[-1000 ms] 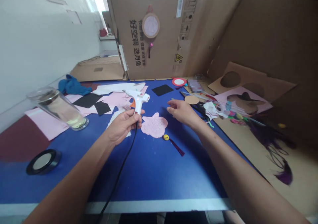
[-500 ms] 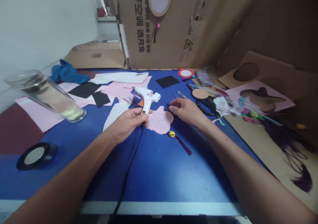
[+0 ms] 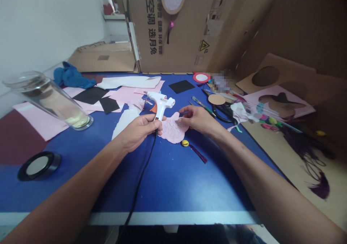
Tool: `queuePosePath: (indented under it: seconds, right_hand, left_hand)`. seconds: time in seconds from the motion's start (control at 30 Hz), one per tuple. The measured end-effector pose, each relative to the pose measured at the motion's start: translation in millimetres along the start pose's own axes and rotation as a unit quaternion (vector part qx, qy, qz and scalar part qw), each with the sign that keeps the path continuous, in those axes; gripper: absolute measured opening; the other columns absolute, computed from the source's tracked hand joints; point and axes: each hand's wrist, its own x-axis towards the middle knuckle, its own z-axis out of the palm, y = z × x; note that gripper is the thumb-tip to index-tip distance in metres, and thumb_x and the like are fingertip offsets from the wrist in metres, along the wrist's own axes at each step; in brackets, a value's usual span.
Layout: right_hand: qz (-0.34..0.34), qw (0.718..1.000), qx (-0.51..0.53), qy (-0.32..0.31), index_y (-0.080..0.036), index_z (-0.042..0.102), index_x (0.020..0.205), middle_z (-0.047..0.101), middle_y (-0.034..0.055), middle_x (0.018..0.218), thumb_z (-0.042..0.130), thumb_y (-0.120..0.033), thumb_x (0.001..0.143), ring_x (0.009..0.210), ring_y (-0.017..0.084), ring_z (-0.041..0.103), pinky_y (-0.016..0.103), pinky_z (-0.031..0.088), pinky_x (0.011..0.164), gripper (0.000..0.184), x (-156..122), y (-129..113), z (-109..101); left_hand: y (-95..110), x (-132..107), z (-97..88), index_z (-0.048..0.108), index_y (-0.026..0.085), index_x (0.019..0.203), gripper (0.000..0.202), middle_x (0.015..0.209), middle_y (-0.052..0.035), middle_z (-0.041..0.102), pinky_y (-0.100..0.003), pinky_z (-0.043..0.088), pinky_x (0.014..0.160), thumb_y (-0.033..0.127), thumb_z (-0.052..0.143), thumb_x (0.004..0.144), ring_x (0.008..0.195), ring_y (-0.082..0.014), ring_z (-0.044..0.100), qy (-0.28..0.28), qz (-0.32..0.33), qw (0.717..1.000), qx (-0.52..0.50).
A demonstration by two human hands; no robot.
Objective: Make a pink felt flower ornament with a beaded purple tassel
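In my left hand is a white glue gun, gripped by the lower handle. Its orange trigger faces left, its nozzle points to the upper left, and a black cord hangs from the handle. Below and right of it a pink shaped cutout with faint raised lines lies on the blue table, partly covered by my hands. My right hand is over the cutout's right edge, thumb and forefinger apart; whether they touch it I cannot tell. A yellow bell with a purple tassel lies at the cutout's lower edge.
On the left stand a tilted-looking glass of liquid and a black tape roll. Pink, white and black sheets spread behind. Scissors, a tan disc and craft bits lie right. Cardboard walls the back.
My right hand has moved left, onto the cutout's right edge. My left hand still holds the glue gun in about the same place. The view has shifted slightly.
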Motion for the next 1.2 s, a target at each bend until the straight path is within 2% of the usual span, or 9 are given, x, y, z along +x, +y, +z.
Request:
queuePosePath:
  seconds: [0.17,0.3,0.47,0.6,0.73,0.83,0.9,1.1,1.2]
  right_hand:
    - [0.038,0.991,0.127,-0.01,-0.019,0.072,0.124,0.072,-0.0016,0.079,0.084,-0.011,0.076,0.066,0.015,0.064,0.029,0.049,0.06,0.05,0,4,2]
    - [0.022,0.974,0.225,0.016,-0.022,0.072,0.119,0.069,-0.0034,0.077,0.086,-0.012,0.073,0.065,0.016,0.065,0.032,0.056,0.063,0.049,4,12,3]
    - [0.008,0.957,0.284,0.054,-0.023,0.071,0.117,0.07,-0.002,0.081,0.088,-0.018,0.07,0.071,0.019,0.069,0.038,0.063,0.068,0.05,6,15,3]
    - [-0.014,0.945,0.318,0.072,-0.024,0.07,0.119,0.07,-0.0025,0.083,0.09,-0.024,0.069,0.074,0.02,0.071,0.037,0.063,0.07,0.053,4,10,2]
    - [-0.011,0.932,0.356,0.061,-0.024,0.07,0.12,0.073,-0.0023,0.084,0.093,-0.026,0.067,0.074,0.019,0.071,0.036,0.062,0.069,0.057,1,5,2]
    - [-0.024,0.93,0.363,0.042,-0.023,0.071,0.123,0.075,-0.0015,0.087,0.094,-0.029,0.067,0.076,0.02,0.072,0.036,0.062,0.071,0.06,-2,2,5]
    - [-0.032,0.93,0.366,0.037,-0.023,0.071,0.124,0.075,-0.0011,0.088,0.095,-0.03,0.068,0.078,0.02,0.073,0.037,0.062,0.071,0.061,-3,0,7]
    - [-0.043,0.928,0.37,0.024,-0.025,0.072,0.128,0.075,-0.0013,0.09,0.095,-0.034,0.07,0.081,0.021,0.073,0.038,0.063,0.076,0.063,-6,-4,17]
    - [-0.034,0.913,0.406,0.008,-0.026,0.072,0.131,0.081,0.0043,0.107,0.096,-0.039,0.073,0.094,0.024,0.077,0.04,0.064,0.084,0.064,-12,-9,24]
  left_hand:
    - [1,0,-3.1,0.077,0.015,0.083,0.034,0.083,-0.0055,0.07,-0.033,0.052,0.08,0.045,0.091,0.084,0.077,-0.0163,0.063,0.017,-0.005,1.0,-0.018]
    - [3,-1,-5.3,0.08,0.014,0.098,0.036,0.083,-0.0034,0.069,-0.035,0.059,0.083,0.043,0.095,0.082,0.077,-0.0165,0.067,0.04,-0.021,0.998,-0.049]
    - [13,-7,-3.1,0.077,0.013,0.109,0.043,0.086,-0.0024,0.069,-0.026,0.054,0.056,0.037,0.097,0.079,0.065,-0.0134,0.064,0.048,-0.052,0.994,-0.086]
    - [23,-12,-0.8,0.072,0.016,0.104,0.039,0.086,-0.0017,0.07,-0.02,0.045,0.047,0.023,0.095,0.074,0.059,-0.0093,0.058,0.065,-0.076,0.987,-0.126]
    - [23,-11,2.1,0.064,0.016,0.092,0.034,0.085,-0.0002,0.068,-0.015,0.027,0.038,0.012,0.09,0.071,0.048,-0.002,0.042,0.149,-0.063,0.978,-0.129]
    - [19,-9,4.9,0.059,0.017,0.085,0.033,0.105,-0.0081,0.076,-0.016,0.025,0.038,0.009,0.088,0.07,0.048,0.0001,0.041,0.233,-0.021,0.967,-0.1]
    - [16,-8,6.7,0.058,0.017,0.083,0.033,0.109,-0.0104,0.077,-0.016,0.026,0.038,0.01,0.088,0.07,0.05,-0.0002,0.043,0.261,-0.01,0.962,-0.082]
    - [3,-6,12.4,0.055,0.021,0.084,0.042,0.073,0.0037,0.06,-0.02,0.024,0.04,0.017,0.094,0.068,0.049,-0.0044,0.044,0.286,-0.014,0.957,-0.049]
    - [-1,-5,14.4,0.053,0.022,0.085,0.043,0.067,0.0064,0.056,-0.021,0.024,0.041,0.016,0.093,0.07,0.048,-0.0051,0.044,0.295,-0.006,0.954,-0.046]
